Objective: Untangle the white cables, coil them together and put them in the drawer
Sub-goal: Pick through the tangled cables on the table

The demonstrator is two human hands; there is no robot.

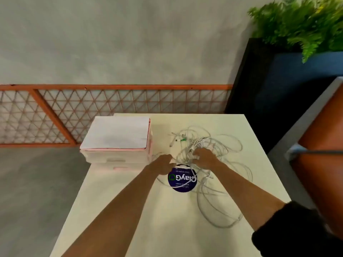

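One mark you can read: round dark-blue sticker (182,179) on the table (148,219), at 6 o'clock from the centre of your view. White letters "ClayG", then a green ring for the O, upside down to you. Smaller white lines on it are too blurred to read.

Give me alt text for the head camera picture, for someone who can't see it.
A person reaches into a tangle of white cables on a pale table: the right hand curls its fingers into the pile, and the left hand is at its left edge. A drawer unit stands at the table's far left.
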